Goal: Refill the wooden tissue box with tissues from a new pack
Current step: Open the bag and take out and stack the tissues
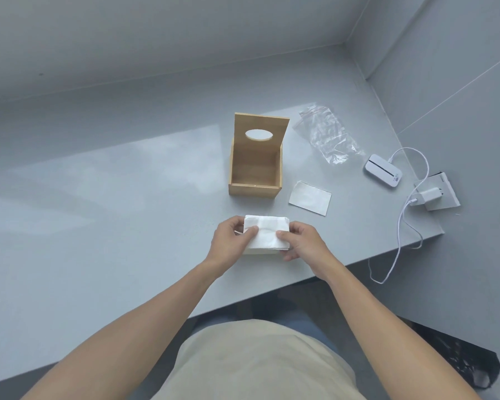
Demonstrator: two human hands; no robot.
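A white stack of tissues (267, 233) is held between both hands just above the grey counter, in front of the wooden tissue box (254, 166). My left hand (233, 241) grips its left end and my right hand (300, 245) grips its right end, thumbs on top. The box stands open and looks empty, with its lid (260, 132) tilted up at the back, showing an oval slot. The empty clear plastic wrapper (326, 137) lies to the right of the box. A single flat white sheet (310, 198) lies by the box's front right corner.
A small white device (383, 174) with a white cable (401, 226) and a plugged charger (426, 197) sits near the counter's right edge. The cable hangs over the edge. Walls close the counter at the back and right.
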